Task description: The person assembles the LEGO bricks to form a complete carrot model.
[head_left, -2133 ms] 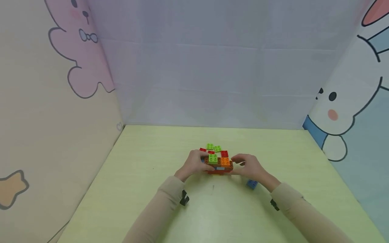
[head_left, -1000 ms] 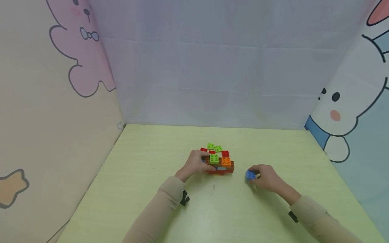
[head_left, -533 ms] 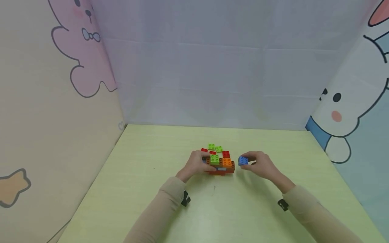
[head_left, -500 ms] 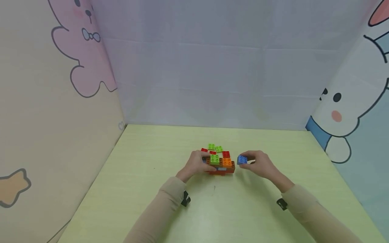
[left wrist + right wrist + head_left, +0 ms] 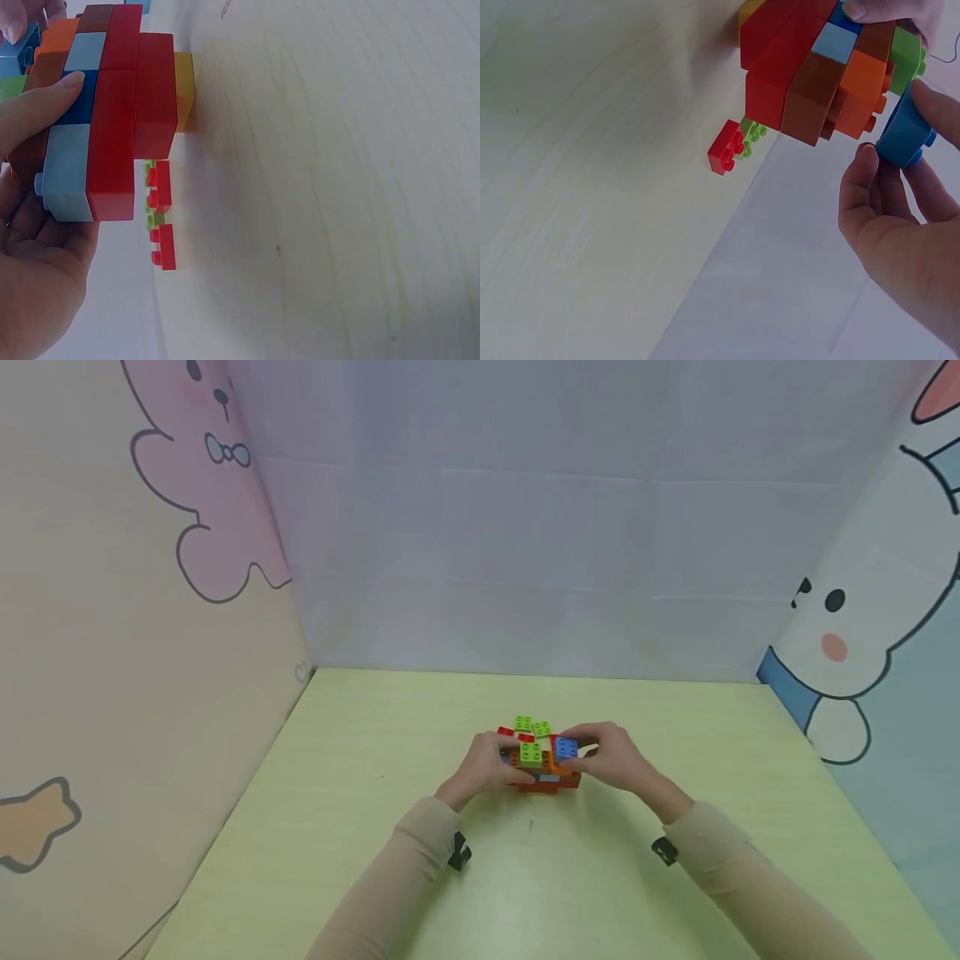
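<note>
My left hand (image 5: 483, 768) grips the left end of a stacked toy-brick build (image 5: 112, 150), thumb on its near side and fingers behind. Red, light blue, dark blue and brown bricks form its layers, with a yellow brick (image 5: 184, 91) at the bottom. On top sit a lime green brick (image 5: 531, 754) and an orange brick (image 5: 859, 94). Between thumb and fingers, my right hand (image 5: 615, 760) pinches a blue brick (image 5: 904, 131). That brick hovers just over the orange brick's studs, a small gap showing in the right wrist view.
Behind the build lie loose bricks: two lime green ones (image 5: 523, 723) and several red ones (image 5: 163, 247). The pale table (image 5: 375, 827) runs back to a light curtain wall (image 5: 480, 568). Small dark devices (image 5: 664, 850) sit at the wrists.
My right hand went from beside the build to the blue brick at the right, took hold of it, then lifted it leftward over the orange brick. The left hand kept its grip.
</note>
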Demonstrator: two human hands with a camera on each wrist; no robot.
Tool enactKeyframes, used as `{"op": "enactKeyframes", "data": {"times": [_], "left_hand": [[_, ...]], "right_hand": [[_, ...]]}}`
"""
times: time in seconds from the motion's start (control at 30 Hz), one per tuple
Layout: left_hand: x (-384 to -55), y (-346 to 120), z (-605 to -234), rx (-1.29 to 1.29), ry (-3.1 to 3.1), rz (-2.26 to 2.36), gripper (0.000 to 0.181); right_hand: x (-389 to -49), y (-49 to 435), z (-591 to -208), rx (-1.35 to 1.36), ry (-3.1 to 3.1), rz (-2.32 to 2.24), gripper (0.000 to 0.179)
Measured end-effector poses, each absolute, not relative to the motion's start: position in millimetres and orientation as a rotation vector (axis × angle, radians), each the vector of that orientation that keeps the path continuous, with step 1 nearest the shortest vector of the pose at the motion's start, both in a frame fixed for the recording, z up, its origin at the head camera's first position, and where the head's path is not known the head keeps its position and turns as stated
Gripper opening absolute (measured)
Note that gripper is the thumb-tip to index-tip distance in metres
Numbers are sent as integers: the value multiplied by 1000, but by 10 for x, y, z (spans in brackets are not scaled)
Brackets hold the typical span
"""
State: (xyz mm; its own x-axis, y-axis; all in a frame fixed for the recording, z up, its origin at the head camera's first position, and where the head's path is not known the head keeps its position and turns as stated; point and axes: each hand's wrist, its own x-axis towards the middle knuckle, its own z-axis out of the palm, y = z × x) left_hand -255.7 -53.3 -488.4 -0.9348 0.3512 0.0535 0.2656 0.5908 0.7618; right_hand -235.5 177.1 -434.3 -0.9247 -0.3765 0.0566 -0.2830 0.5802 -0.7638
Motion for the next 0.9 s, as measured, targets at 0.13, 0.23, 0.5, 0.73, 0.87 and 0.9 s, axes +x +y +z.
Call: {"op": "enactKeyframes", "data": {"times": [0.13, 0.23, 0.5, 0.73, 0.87, 0.9], "left_hand": [[-2560, -533, -4888, 555, 2717, 1278, 49], [-2565, -531, -4888, 579, 2724, 1277, 48], [-2575, -537, -4893, 601, 2717, 1285, 45], [-2582, -538, -4902, 594, 2713, 1288, 46], [-2577, -543, -4902, 589, 2704, 1300, 46], [-2576, -542, -4902, 582, 2705, 1299, 47]], "right_hand": [[-2385, 1717, -4361, -581, 2672, -1274, 39], [-2400, 1687, -4376, -583, 2664, -1266, 39], [-2418, 1651, -4419, -571, 2657, -1232, 38], [-2419, 1637, -4421, -579, 2656, -1207, 38], [-2414, 1622, -4416, -602, 2670, -1172, 37], [-2412, 1617, -4413, -609, 2675, -1165, 37]]}}
